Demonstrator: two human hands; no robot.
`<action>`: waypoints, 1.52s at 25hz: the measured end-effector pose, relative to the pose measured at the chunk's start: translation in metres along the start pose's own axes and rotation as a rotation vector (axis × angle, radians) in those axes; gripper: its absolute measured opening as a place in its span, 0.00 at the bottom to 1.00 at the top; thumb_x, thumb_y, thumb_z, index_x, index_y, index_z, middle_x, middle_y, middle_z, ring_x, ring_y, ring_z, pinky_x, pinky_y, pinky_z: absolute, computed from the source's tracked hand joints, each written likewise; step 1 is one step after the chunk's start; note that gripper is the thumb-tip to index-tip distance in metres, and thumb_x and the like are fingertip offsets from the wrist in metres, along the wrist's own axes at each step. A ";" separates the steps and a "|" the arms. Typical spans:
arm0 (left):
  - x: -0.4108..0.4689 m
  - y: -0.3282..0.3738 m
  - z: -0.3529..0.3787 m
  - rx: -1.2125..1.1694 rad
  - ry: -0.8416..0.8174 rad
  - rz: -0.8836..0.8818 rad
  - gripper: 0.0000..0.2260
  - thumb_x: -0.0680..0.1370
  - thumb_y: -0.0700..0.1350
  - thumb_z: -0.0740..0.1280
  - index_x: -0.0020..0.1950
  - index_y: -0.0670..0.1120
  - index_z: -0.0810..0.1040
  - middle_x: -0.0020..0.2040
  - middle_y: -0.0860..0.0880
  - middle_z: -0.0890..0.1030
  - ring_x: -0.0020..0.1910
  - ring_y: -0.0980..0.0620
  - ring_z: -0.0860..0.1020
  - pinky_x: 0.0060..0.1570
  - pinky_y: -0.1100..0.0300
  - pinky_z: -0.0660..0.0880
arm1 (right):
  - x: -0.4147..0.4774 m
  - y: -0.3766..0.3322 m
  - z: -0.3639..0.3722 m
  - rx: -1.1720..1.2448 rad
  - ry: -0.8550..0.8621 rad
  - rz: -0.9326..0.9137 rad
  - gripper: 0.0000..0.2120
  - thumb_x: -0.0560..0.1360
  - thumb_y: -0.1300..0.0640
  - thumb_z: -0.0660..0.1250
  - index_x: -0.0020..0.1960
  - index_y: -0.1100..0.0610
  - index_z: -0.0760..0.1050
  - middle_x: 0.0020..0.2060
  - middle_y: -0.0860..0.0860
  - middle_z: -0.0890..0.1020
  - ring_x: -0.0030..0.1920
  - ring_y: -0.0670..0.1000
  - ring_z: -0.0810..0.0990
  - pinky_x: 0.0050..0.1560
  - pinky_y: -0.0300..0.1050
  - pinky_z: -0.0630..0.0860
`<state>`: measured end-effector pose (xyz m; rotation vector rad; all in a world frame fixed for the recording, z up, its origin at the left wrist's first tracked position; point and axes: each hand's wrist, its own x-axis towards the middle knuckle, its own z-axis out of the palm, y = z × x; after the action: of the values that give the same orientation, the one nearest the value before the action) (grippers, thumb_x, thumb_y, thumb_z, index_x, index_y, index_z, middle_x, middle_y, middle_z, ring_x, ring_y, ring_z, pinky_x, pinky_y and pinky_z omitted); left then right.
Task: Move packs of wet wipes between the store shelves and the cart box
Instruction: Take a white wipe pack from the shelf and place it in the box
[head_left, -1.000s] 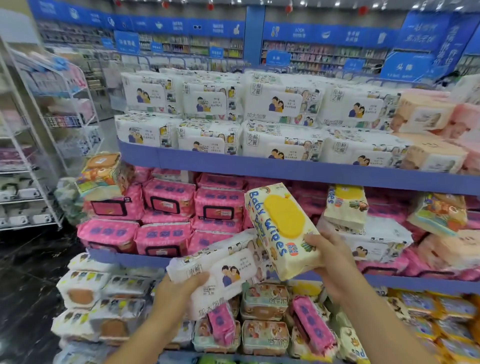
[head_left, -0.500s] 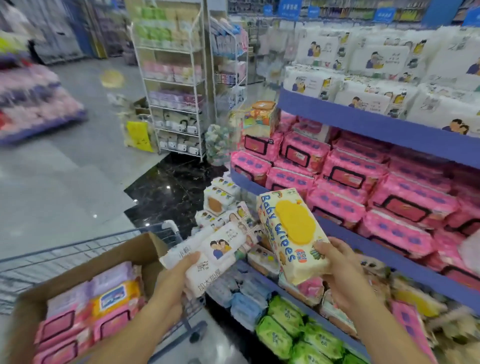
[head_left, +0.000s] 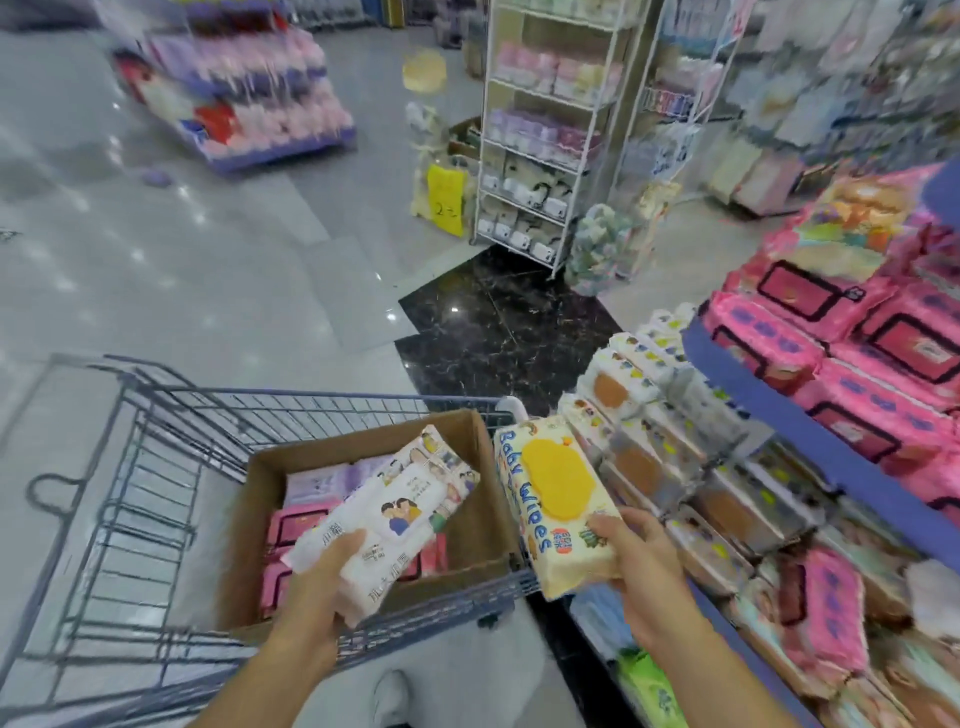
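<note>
A shop — stocked shelves (head_left: 810, 441), a wire cart (head_left: 156, 467), a yellow price sign (head_left: 445, 200).

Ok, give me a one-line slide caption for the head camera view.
Left hand holds a white wipes pack over the cardboard box in the cart, right hand grips a Baby Wipes pack.
</note>
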<state>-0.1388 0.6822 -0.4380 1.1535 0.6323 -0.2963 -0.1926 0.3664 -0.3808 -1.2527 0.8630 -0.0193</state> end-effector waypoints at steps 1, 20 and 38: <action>0.015 0.006 -0.017 -0.001 0.036 -0.006 0.18 0.74 0.46 0.75 0.62 0.46 0.81 0.54 0.44 0.87 0.51 0.43 0.86 0.52 0.41 0.81 | 0.008 0.006 0.023 -0.006 0.005 0.022 0.17 0.74 0.63 0.73 0.61 0.61 0.74 0.54 0.62 0.83 0.40 0.57 0.86 0.31 0.46 0.79; 0.126 0.032 -0.043 0.087 0.096 -0.053 0.16 0.78 0.42 0.70 0.66 0.49 0.79 0.56 0.46 0.87 0.53 0.44 0.86 0.52 0.43 0.79 | 0.194 0.148 0.188 -0.544 0.064 0.217 0.18 0.73 0.54 0.73 0.60 0.52 0.73 0.50 0.50 0.81 0.48 0.53 0.81 0.51 0.53 0.81; 0.149 -0.007 -0.027 0.040 0.073 -0.289 0.27 0.70 0.49 0.74 0.69 0.48 0.77 0.60 0.44 0.85 0.59 0.42 0.84 0.57 0.43 0.79 | 0.169 0.161 0.213 -0.413 -0.136 0.362 0.16 0.82 0.52 0.63 0.68 0.55 0.74 0.59 0.51 0.81 0.48 0.49 0.82 0.46 0.43 0.78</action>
<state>-0.0330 0.7191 -0.5398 1.1141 0.8629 -0.5161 -0.0220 0.5206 -0.5975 -1.4408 0.9942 0.5512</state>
